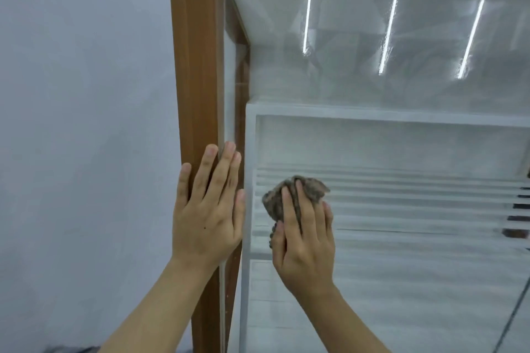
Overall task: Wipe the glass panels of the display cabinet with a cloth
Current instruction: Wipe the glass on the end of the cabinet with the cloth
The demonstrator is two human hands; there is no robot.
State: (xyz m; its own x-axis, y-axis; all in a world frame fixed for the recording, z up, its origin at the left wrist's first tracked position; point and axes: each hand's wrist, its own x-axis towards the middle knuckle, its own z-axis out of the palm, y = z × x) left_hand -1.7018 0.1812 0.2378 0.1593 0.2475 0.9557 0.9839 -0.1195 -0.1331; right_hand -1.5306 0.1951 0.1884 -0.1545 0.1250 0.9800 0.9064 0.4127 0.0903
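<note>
View: head camera only, looking forward and down along the cabinet front.
Task item: we record the glass panel (401, 137) of the display cabinet, bounded on its left and top by the wooden frame (195, 66); most of it looks hazy.
Cloth: the brown-grey cloth (314, 190) is bunched and pressed to the glass in the lower left part of the panel, near the frame's inner edge.
Right hand (304, 243): fingers lie over the cloth and the thumb curls round its left side, gripping it against the pane.
Left hand (209, 209): spread flat with straight fingers, palm on the frame, fingertips reaching the glass edge; it holds nothing (we judge it a brace).
Governing relation: nearly all the visible panel lies above and to the right of the cloth; the frame closes off the left.
Long axis: we cannot tell, as the panel's right and lower edges are out of view.
Nearer of the hands: the right, already on the glass.
Judgement: the next stroke must run upward or rightward, away from the frame.
Behind the glass: a white slatted insert (401, 203); reflected light strips (388, 34) above.
</note>
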